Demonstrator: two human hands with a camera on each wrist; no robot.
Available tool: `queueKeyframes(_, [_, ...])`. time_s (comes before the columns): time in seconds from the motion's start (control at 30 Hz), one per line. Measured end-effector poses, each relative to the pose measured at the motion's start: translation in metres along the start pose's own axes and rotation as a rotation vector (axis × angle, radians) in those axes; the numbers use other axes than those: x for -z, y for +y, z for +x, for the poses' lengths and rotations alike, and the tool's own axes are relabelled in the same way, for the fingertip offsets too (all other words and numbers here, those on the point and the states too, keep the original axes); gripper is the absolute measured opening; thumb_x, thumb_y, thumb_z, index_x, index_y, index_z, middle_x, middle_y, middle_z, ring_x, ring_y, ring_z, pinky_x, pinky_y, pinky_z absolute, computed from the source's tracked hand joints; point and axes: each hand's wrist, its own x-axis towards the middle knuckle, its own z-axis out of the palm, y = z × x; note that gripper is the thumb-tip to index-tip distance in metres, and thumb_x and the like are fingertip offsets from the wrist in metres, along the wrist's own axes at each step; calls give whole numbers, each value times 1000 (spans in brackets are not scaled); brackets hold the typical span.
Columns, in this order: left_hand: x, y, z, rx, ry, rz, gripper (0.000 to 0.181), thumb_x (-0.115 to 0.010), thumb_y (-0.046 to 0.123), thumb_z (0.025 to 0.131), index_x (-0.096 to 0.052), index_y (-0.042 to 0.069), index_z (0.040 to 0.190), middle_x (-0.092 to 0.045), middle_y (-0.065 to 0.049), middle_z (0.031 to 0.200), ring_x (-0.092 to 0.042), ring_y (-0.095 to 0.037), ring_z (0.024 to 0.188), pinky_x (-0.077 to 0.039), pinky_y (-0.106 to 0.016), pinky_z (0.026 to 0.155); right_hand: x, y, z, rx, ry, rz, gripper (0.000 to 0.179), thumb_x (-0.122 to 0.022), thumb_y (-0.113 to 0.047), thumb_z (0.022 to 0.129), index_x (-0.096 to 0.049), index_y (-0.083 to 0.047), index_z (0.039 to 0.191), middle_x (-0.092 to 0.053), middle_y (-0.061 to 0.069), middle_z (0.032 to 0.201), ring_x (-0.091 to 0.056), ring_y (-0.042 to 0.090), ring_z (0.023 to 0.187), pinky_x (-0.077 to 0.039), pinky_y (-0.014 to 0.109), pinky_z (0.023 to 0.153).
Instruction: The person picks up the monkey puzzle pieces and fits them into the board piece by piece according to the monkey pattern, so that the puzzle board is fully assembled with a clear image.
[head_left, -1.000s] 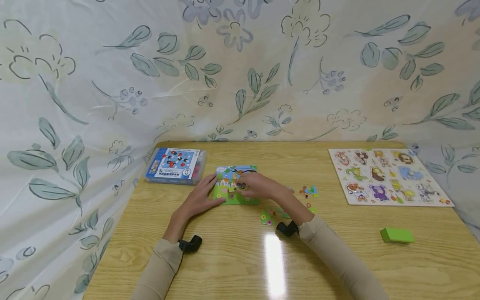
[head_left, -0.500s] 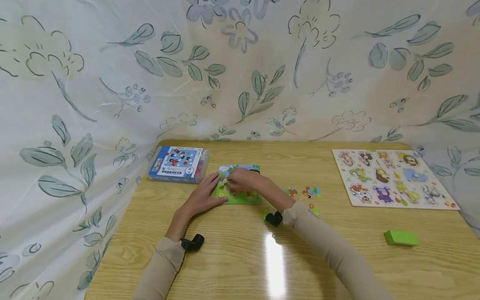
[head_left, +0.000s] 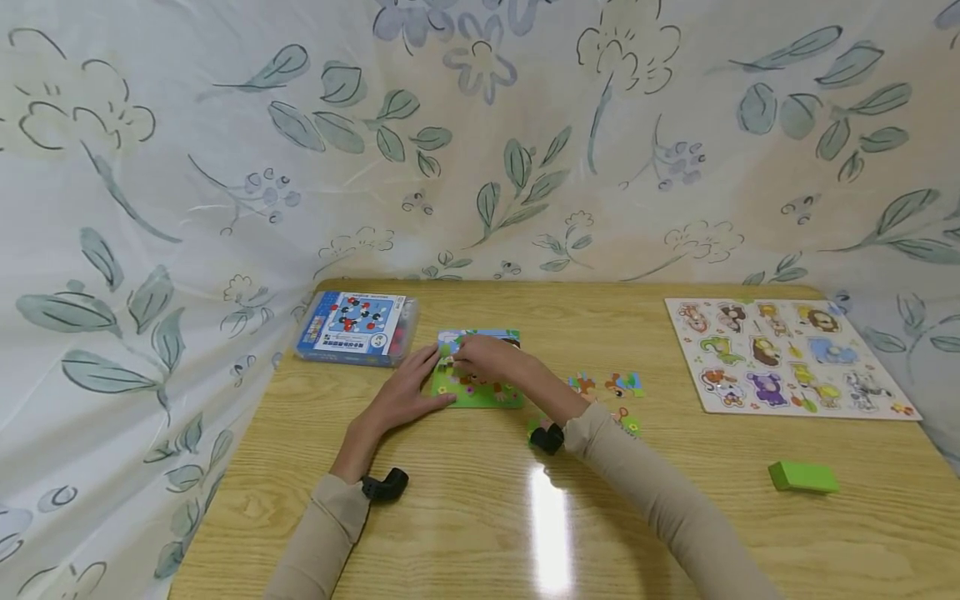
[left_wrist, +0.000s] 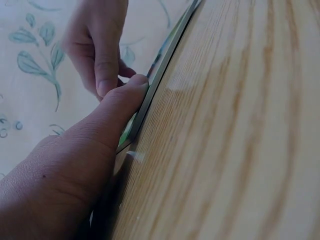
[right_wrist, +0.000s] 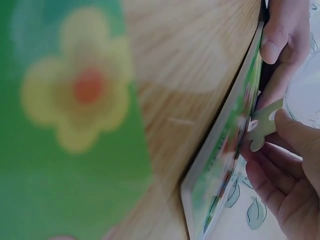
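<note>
A jigsaw board [head_left: 487, 400] with a green lower edge and a colourful picture lies flat in the middle of the table. My left hand [head_left: 408, 396] rests along its left side with fingers extended, its thumb [left_wrist: 127, 92] against the near edge. Over the board's left part, my right hand [head_left: 483, 357] pinches a small jigsaw piece [right_wrist: 265, 122] between thumb and fingers, close over the board. That piece shows pale green in the right wrist view. In the head view, the right hand hides much of the board's picture.
Several loose jigsaw pieces [head_left: 624, 385] lie right of the board, some partly under the right forearm. A boxed molecule set [head_left: 352, 329] stands at the back left. At the right are an animal puzzle board [head_left: 780, 354] and a green block [head_left: 802, 477].
My right hand has moved left across the board with the jigsaw piece, then stayed nearly in place over the last half second. The left hand keeps its position.
</note>
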Motion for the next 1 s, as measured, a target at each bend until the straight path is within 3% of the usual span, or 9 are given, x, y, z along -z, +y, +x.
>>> queueKeyframes(0.27, [1, 1, 0, -3, 1, 3, 89, -66, 53, 87, -26, 11, 154, -22, -6, 163, -20, -30, 150, -24, -56, 119, 0, -1, 0, 19, 21, -25, 26, -49, -20, 102, -73, -9, 103, -68, 5, 92, -59, 15, 82, -49, 28, 75])
queueKeyframes(0.47, [0, 0, 0, 1, 2, 16, 89, -65, 54, 87, -26, 12, 154, -22, -6, 162, -20, -30, 150, -24, -56, 118, -3, 2, 1, 40, 48, -22, 26, -51, -21, 101, -71, -10, 88, -60, 2, 76, -47, 10, 66, -38, 23, 63])
queueKeyframes(0.63, [0, 0, 1, -1, 0, 14, 89, -65, 54, 87, -26, 11, 154, -21, -6, 163, -19, -30, 151, -23, -56, 119, -3, 4, 0, 66, 70, -5, 27, -54, -20, 100, -69, -9, 79, -55, 0, 69, -43, 10, 62, -34, 22, 60])
queueKeyframes(1.0, [0, 1, 0, -8, 4, 17, 88, -65, 53, 87, -27, 9, 154, -22, -7, 162, -20, -31, 150, -23, -56, 118, -4, 2, 1, 61, 62, -20, 24, -57, -21, 98, -72, -9, 84, -61, 3, 77, -48, 10, 66, -39, 22, 63])
